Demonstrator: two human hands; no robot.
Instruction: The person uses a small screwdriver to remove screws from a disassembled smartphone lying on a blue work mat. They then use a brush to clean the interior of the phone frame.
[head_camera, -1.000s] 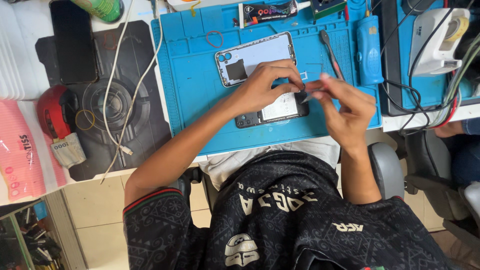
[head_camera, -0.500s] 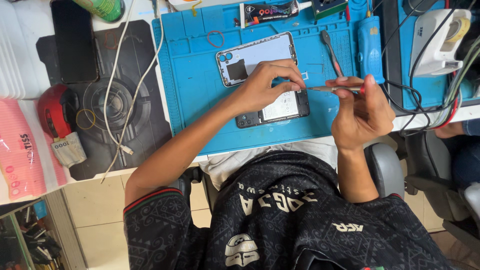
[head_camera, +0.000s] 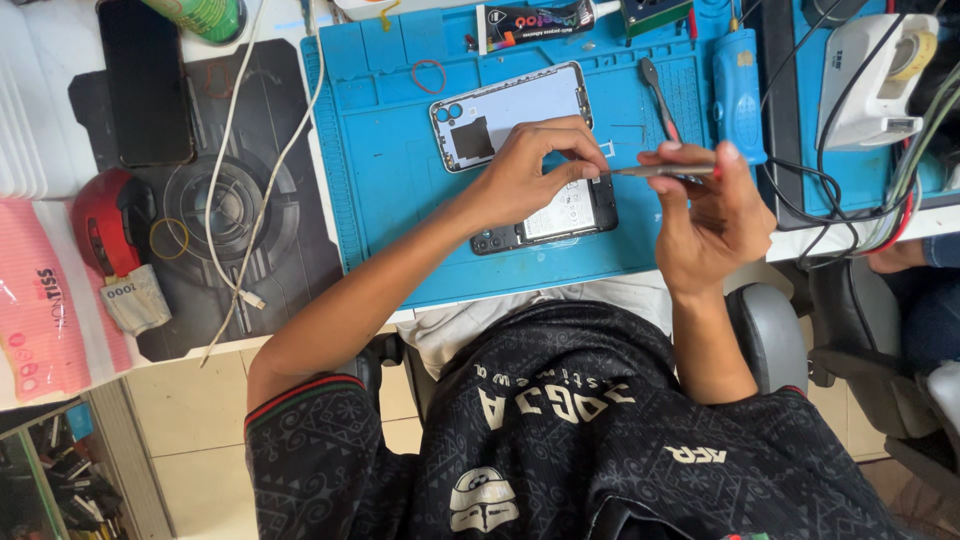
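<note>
While the left hand (head_camera: 530, 170) steadies the phone (head_camera: 560, 215), the right hand (head_camera: 705, 215) grips tweezers (head_camera: 655, 171).

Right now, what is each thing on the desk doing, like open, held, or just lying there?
Phone: back off, insides showing, pressed down by the left hand.
Back cover: off, lying flat on the blue mat.
Tweezers: pinched in the right hand.
Black phone: screen dark.
White cable: loose end unplugged.

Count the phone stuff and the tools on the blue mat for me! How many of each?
Phone parts: 2, the opened phone under the left hand and the silver back cover.
Tools: 3, the tweezers in the right hand, the spudger, the blue electric screwdriver.
Total: 5.
</note>
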